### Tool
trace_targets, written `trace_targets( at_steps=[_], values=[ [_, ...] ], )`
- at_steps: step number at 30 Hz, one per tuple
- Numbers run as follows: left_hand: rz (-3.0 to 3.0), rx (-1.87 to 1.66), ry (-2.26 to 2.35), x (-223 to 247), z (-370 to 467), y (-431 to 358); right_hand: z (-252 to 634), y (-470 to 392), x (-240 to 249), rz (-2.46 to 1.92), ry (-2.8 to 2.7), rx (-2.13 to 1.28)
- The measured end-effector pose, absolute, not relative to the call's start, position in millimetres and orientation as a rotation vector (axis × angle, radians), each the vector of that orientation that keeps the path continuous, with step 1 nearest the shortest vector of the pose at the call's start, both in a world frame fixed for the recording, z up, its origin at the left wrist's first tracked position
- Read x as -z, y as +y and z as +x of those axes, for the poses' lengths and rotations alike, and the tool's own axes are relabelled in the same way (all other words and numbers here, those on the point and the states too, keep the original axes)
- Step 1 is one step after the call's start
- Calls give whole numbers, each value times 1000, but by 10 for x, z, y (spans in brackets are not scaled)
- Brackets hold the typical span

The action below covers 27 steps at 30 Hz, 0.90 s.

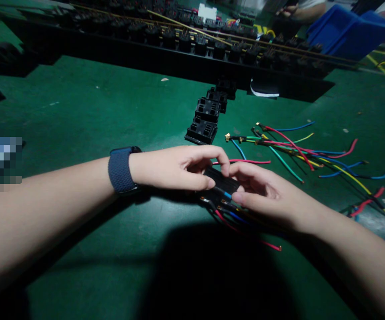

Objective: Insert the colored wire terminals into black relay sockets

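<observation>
Near the centre of the head view, my left hand (192,166) has its thumb and fingers closed on a small black plastic part (222,179). My right hand (262,189) grips the right end of the same part, its thumb beside a short blue piece (227,195). Under the hands lie wires with metal ends, among them a red wire (226,221). Beyond my left hand, several black plastic housings (206,108) form a row on the green surface. Loose red, blue, green and yellow wires (292,144) are spread to the right.
A long black rail (146,57) carrying many black components crosses the far side. At the back right is a blue bin (349,33), with another person's hand (287,11) left of it. Dark parts (9,58) lie at the far left.
</observation>
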<state>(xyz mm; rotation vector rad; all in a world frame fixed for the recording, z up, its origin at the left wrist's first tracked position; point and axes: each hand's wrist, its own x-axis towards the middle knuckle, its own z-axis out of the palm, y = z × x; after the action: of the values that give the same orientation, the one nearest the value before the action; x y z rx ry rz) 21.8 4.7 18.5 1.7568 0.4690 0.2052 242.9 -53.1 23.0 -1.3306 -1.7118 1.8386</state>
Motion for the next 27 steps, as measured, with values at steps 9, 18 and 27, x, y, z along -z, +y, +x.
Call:
trace_targets(
  at_steps=[9, 18, 27],
  values=[
    [1721, -166, 472, -211, 228, 50, 2421, -514, -211, -1354, -1772, -1779],
    [1684, -163, 524, -223, 257, 16, 2398, -505, -205, -1368, -1797, -1715],
    [1645, -179, 526, -206, 263, 13, 2414, -517, -201, -1358, -1793, -1702]
  ],
)
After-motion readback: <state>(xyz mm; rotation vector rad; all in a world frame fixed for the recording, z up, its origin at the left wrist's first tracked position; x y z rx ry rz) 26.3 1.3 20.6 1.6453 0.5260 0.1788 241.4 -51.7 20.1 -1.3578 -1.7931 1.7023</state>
